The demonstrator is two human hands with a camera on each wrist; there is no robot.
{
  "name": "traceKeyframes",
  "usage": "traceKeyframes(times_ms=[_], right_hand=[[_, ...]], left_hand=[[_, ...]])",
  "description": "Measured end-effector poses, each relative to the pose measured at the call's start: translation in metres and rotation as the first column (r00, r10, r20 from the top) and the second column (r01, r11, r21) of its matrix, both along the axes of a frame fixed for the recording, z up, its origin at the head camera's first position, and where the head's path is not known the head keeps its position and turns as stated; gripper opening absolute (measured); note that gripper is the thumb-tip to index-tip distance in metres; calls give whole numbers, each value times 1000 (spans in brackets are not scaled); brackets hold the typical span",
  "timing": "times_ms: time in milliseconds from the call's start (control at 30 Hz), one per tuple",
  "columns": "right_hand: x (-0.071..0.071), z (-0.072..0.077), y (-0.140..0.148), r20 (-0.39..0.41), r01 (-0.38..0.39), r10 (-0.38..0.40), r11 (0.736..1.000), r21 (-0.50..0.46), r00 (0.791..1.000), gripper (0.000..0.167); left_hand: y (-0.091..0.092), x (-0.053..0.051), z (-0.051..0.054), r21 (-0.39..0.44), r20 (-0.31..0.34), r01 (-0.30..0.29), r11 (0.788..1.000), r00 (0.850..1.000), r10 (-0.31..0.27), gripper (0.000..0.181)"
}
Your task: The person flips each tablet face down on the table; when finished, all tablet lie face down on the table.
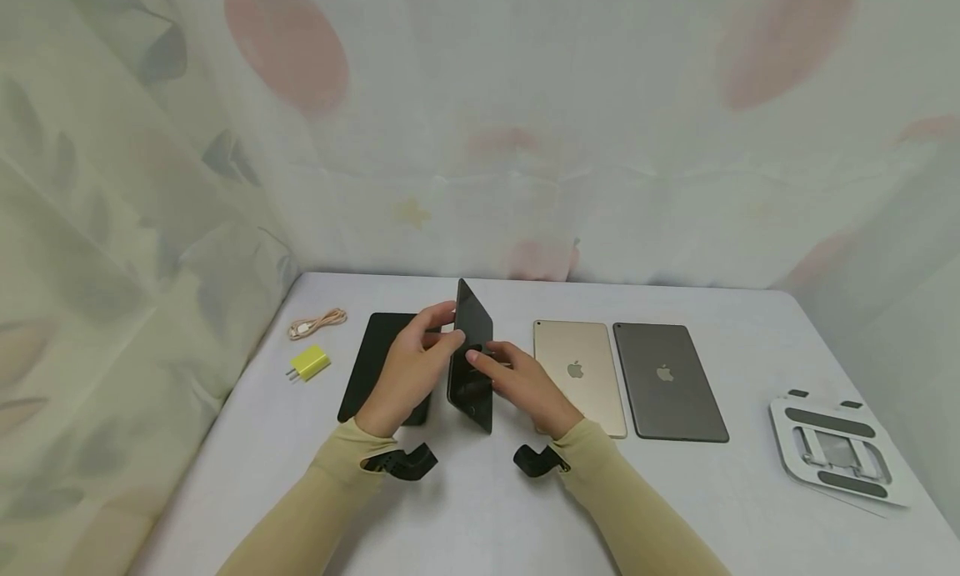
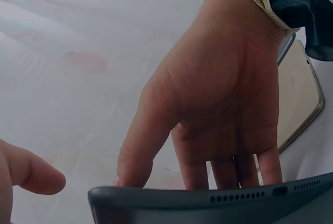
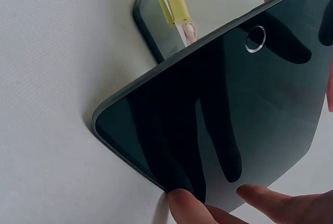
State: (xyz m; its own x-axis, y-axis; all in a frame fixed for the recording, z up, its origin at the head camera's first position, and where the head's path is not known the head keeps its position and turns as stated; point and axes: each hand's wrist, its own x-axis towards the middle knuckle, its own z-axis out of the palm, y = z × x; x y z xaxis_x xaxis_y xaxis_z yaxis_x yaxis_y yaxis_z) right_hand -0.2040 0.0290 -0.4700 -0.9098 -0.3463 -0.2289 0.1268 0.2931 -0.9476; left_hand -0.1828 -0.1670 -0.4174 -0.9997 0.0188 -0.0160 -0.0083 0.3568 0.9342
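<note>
A tablet [image 1: 472, 359] with a dark glossy screen and a ring-shaped home button stands steeply tilted above the table, screen to the right. My left hand [image 1: 405, 368] holds it by its left side, the thumb [image 1: 452, 340] at the edge. From the screen side, my right hand [image 1: 528, 384] reaches in, its thumb and a finger [image 3: 265, 198] close against the glass, where their reflections show. In the left wrist view, the tablet's end [image 2: 250, 195] with speaker holes and port hides the right fingertips. Beneath the left hand lies another black tablet [image 1: 375, 351].
A gold tablet [image 1: 576, 347] and a grey tablet [image 1: 667, 401] lie back-up on the right. Beyond them sits a folded white stand [image 1: 832, 443]. To the left are a yellow charger plug [image 1: 311, 362] and a coiled cable [image 1: 318, 322]. A patterned curtain [image 1: 480, 142] hangs behind.
</note>
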Motion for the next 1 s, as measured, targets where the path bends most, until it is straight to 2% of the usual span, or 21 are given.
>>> traceKeyframes(times_ms=[533, 1000], right_hand=[[-1, -3, -3, 29, 2, 0, 998, -59, 1000, 86], [-3, -6, -5, 51, -13, 18, 994, -106, 999, 84]], left_hand=[[0, 0, -3, 46, -30, 29, 998, 999, -28, 54], [1, 0, -1, 62, -22, 30, 998, 999, -29, 52]])
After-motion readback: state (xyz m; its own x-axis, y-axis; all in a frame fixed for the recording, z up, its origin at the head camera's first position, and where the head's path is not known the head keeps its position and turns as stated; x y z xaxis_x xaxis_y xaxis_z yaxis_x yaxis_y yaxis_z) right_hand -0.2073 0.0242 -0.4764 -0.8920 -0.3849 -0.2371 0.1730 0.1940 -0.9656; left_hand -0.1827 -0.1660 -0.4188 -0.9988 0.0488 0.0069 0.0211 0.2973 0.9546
